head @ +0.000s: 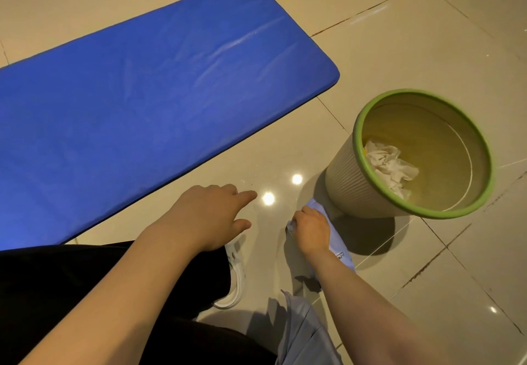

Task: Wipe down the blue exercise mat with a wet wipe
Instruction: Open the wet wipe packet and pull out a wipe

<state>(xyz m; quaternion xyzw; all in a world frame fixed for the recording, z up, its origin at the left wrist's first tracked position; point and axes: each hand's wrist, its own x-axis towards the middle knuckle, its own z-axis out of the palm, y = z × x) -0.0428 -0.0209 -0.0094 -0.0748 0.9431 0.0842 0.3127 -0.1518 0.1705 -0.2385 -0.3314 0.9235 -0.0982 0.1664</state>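
Fingers of my right hand curl down onto a pale blue pack lying on the floor; they look to be pinching at its near end, though the hand hides exactly what they hold. I judge I am pulling out a wipe, but none shows yet. My left hand hovers just beside it, relaxed and holding nothing, forefinger stretched forward, the other fingers loosely bent.

Both forearms reach forward from the bottom of the view, the left across my dark-trousered knee, with a white shoe under it. The left hand is the nearer one to the mat, whose near edge lies just ahead and to the left of it.

Ahead and left of both hands the mat lies flat on the floor. Its long axis slants from lower left to upper right, so the coming strokes must go forward and leftward. Faint pale streaks show near its far end.

Right of the mat, just beyond my right hand, stands a green-rimmed bin with a crumpled white tissue inside.
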